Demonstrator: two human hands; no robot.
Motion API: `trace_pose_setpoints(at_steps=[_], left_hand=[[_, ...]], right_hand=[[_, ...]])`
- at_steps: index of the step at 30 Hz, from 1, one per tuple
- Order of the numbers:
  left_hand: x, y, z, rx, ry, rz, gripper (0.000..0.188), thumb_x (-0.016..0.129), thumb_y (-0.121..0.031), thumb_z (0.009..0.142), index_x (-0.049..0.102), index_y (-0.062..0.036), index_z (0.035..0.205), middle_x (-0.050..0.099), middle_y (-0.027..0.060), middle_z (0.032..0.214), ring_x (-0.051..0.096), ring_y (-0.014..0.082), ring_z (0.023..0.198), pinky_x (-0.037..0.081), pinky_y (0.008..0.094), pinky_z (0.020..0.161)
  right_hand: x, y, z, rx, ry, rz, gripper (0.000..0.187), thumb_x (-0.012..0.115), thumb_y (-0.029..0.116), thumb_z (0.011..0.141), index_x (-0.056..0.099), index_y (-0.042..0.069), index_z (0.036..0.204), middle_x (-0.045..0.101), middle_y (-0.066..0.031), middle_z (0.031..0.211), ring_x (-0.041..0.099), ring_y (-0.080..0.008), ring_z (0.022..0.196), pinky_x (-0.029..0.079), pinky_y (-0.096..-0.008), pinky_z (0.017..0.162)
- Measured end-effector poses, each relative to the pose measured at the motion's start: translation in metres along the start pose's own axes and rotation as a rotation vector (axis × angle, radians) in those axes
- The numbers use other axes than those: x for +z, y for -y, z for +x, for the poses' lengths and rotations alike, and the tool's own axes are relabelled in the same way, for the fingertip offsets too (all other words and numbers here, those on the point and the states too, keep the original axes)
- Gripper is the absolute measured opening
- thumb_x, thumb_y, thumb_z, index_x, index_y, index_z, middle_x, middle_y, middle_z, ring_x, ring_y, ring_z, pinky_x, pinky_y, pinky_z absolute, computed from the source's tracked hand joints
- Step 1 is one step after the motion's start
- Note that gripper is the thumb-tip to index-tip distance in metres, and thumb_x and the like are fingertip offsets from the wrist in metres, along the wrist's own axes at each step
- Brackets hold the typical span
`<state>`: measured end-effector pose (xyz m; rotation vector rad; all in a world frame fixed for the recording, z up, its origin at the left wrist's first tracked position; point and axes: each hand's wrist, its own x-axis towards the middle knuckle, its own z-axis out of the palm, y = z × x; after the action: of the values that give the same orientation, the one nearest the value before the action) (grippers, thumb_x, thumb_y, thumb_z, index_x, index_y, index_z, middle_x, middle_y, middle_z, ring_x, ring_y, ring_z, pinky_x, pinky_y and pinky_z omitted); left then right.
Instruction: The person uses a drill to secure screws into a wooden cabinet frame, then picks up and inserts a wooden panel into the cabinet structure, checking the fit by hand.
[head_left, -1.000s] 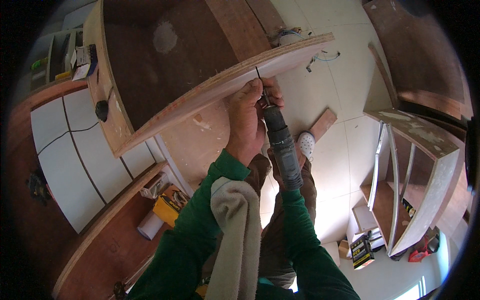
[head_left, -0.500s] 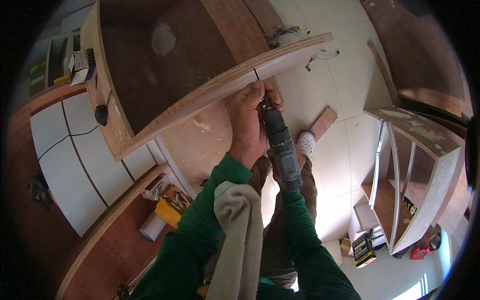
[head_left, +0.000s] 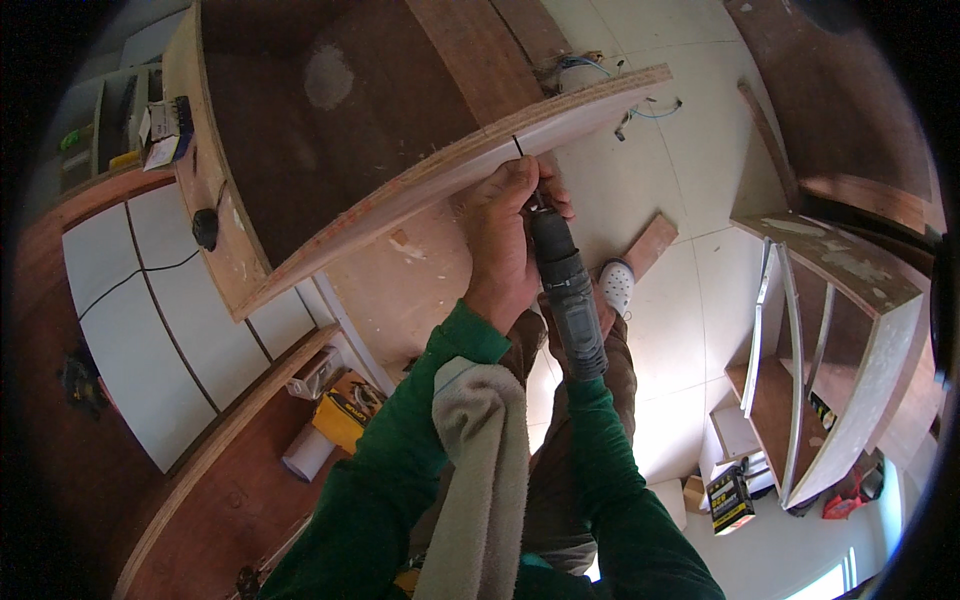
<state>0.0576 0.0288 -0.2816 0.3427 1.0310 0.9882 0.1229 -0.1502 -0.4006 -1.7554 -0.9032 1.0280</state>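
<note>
My right hand is wrapped round a dark cordless drill, which hides much of its grip. The drill points away from me, up at a wooden cabinet panel. My left hand is closed at the drill's front end, its fingers pinching the base of a thin black screw. The screw's far end meets the panel's pale face just below the plywood edge; whether it has entered the wood I cannot tell. A beige cloth hangs down between my green-sleeved forearms.
Left of me, a black corded tool piece hangs at the cabinet's side, near white panels. A yellow box and a white roll lie on a shelf. An open cabinet frame stands right. Loose wires stick out ahead.
The view has shifted very slightly, so everything sits a little further right. Both hands and the drill keep the same hold against the panel.
</note>
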Motion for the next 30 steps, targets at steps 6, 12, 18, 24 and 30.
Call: trace_pose_setpoints(at_steps=[6,12,18,24,30], left_hand=[[0.002,-0.013,-0.008,0.147,-0.028,0.351,0.033,0.060,-0.032,0.106,0.066,-0.0021,0.117,0.070,0.0076,0.099,0.068,0.0189,0.091,0.056,0.0344,0.084],[-0.009,-0.121,0.031,0.554,-0.253,0.941,0.036,0.069,-0.011,0.098,0.062,0.0022,0.130,0.066,0.0150,0.132,0.066,0.0197,0.116,0.053,0.0364,0.101],[-0.042,-0.136,0.130,-0.316,0.064,0.712,0.046,0.074,-0.029,0.095,0.064,-0.0001,0.130,0.066,0.0120,0.128,0.064,0.0223,0.116,0.049,0.0379,0.104],[-0.003,-0.126,0.092,-0.065,0.195,0.771,0.047,0.072,-0.037,0.097,0.067,-0.0004,0.127,0.072,0.0082,0.120,0.070,0.0185,0.106,0.053,0.0350,0.097],[-0.030,-0.117,0.072,0.156,0.122,0.880,0.046,0.073,-0.040,0.096,0.073,0.0012,0.115,0.073,0.0038,0.098,0.065,0.0121,0.091,0.051,0.0299,0.083]], right_hand=[[0.003,-0.052,0.003,0.076,0.041,-0.077,0.028,0.080,0.015,0.081,0.064,0.006,0.103,0.068,-0.0097,0.093,0.069,-0.0254,0.084,0.055,-0.0370,0.075],[-0.017,0.018,0.017,-0.146,-0.028,-0.168,0.040,0.086,0.030,0.081,0.064,0.009,0.108,0.070,-0.0056,0.091,0.066,-0.0271,0.077,0.054,-0.0385,0.070],[0.000,0.017,0.012,-0.092,-0.081,-0.013,0.040,0.084,0.025,0.078,0.063,0.006,0.105,0.065,-0.0073,0.088,0.064,-0.0237,0.077,0.052,-0.0364,0.072],[-0.011,-0.024,0.013,0.009,-0.048,-0.300,0.060,0.091,0.039,0.070,0.065,0.010,0.115,0.071,-0.0064,0.091,0.068,-0.0235,0.082,0.055,-0.0400,0.075],[-0.001,-0.010,0.008,-0.128,-0.011,-0.088,0.048,0.080,0.034,0.083,0.067,0.009,0.122,0.073,-0.0075,0.105,0.069,-0.0241,0.092,0.054,-0.0401,0.077]])
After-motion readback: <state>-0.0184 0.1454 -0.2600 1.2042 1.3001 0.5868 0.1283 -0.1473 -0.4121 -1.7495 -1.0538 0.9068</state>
